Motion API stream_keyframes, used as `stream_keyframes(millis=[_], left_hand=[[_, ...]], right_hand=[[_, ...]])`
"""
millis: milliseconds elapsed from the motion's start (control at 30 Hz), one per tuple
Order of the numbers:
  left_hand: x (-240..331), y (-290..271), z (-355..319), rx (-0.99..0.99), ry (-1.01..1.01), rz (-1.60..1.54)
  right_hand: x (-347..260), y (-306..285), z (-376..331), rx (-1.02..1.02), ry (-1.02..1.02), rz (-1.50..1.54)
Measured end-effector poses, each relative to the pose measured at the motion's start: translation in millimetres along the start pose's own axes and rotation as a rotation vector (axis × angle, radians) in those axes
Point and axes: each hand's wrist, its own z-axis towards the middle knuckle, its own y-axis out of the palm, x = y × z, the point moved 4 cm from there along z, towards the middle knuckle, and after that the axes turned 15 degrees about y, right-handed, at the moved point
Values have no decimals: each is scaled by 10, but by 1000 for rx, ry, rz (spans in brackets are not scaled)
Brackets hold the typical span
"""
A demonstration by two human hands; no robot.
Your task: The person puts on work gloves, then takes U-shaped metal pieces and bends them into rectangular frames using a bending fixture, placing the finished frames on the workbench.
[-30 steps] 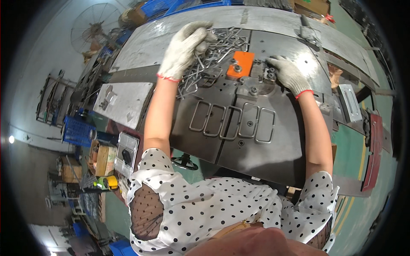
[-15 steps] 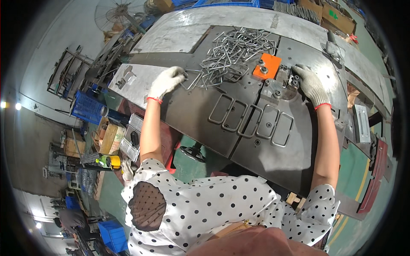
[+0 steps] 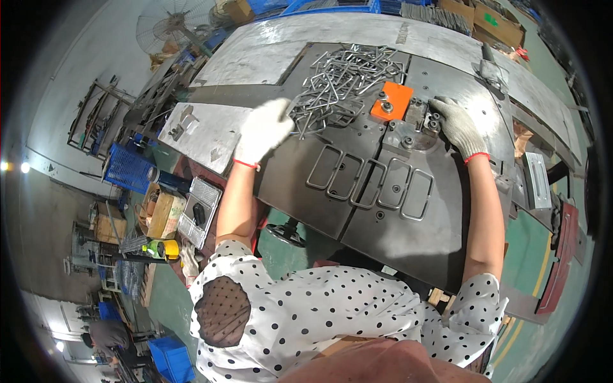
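Note:
My left hand (image 3: 264,131), in a white knit glove with a red cuff edge, is at the left side of a heap of bent steel wire pieces (image 3: 345,80). Motion smears its fingers, and whether they hold a wire piece is hidden. My right hand (image 3: 458,125), gloved alike, has its fingers curled against a bolted metal block (image 3: 435,121) on the steel worktable (image 3: 306,204). Left of that block is an orange plate (image 3: 391,101) with bolts on it. Nearer me, several rectangular wire loops (image 3: 355,182) lie side by side in a slanting row.
A pale metal sheet (image 3: 204,131) lies left of the worktable, beside a wire-mesh tray (image 3: 200,214). Below the table's front edge is a black handwheel (image 3: 285,234). Cardboard boxes (image 3: 495,25) stand at the far right, and a blue crate (image 3: 171,357) is on the floor at lower left.
My left hand has moved a little right and nearer me, against the heap's left edge. The loose wire piece by its fingers no longer shows. My right hand stays at the block.

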Motion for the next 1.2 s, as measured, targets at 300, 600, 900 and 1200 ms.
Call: stream_keyframes(millis=[300, 600, 900, 1200], left_hand=[[608, -278, 597, 237, 110, -158], [393, 544, 635, 149, -103, -1014], [361, 346, 602, 165, -113, -1055], [299, 443, 589, 180, -102, -1216]], right_hand=[[-9, 6, -27, -76, 73, -21], [-34, 19, 62, -100, 39, 25], [-328, 48, 556, -240, 173, 89], [-769, 288, 754, -226, 237, -352]])
